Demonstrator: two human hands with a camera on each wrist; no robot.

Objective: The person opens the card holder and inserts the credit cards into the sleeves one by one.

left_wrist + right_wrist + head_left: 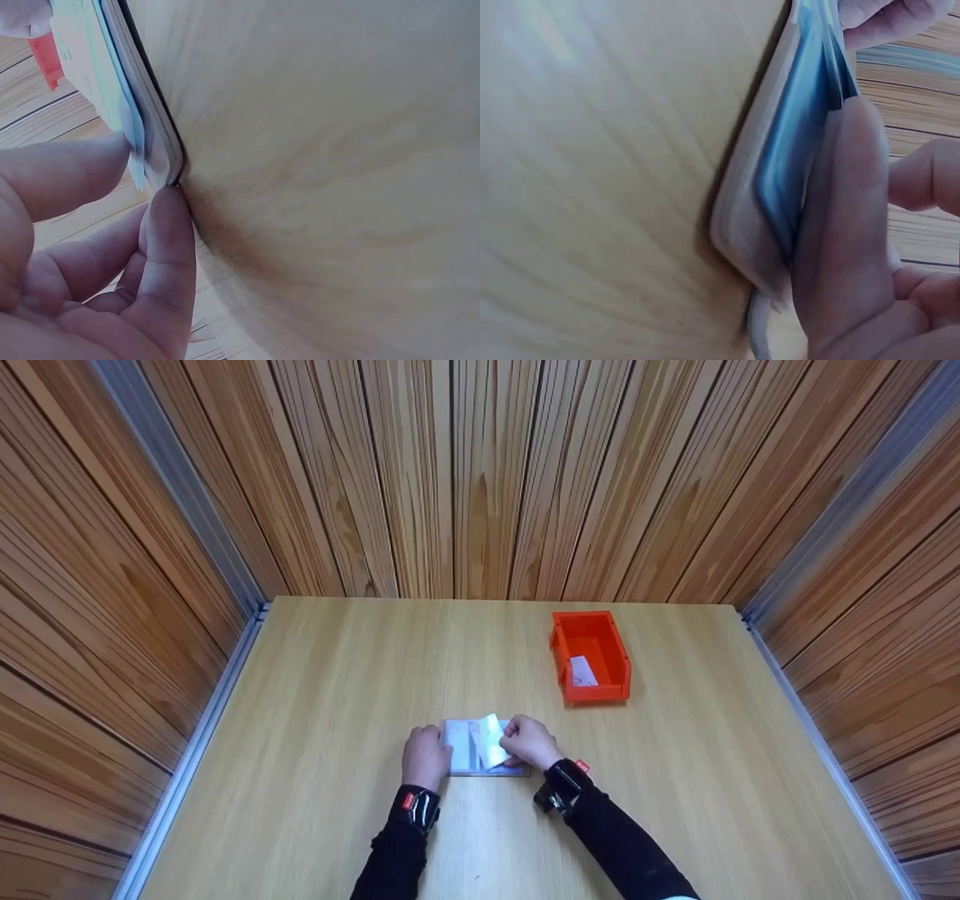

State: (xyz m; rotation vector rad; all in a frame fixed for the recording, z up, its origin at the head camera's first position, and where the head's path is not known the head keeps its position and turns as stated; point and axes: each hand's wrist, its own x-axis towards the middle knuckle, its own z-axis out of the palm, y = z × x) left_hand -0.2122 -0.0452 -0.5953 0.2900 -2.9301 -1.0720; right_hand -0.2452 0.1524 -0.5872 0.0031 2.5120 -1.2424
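A flat, pale-blue rectangular slab (459, 757) with rounded corners lies on the table in the head view. Beside its left edge, my left hand (426, 756) holds a corner: in the left wrist view the thumb (90, 169) lies on the bluish top layer and a fingertip sits against the lower edge. My right hand (531, 742) pinches a shiny, whitish sheet (491, 742) and holds it raised and tilted over the slab's right half. Bluish layers (799, 142) stand apart from the thicker, light-coloured base (739, 217) in the right wrist view.
An orange-red open bin (598, 694) stands farther back on the right, with a small whitish piece (583, 671) inside. The wooden table (337, 675) is bordered by wood-plank walls (480, 480) and metal corner rails. A thin grey curved strip (757, 322) shows below the slab.
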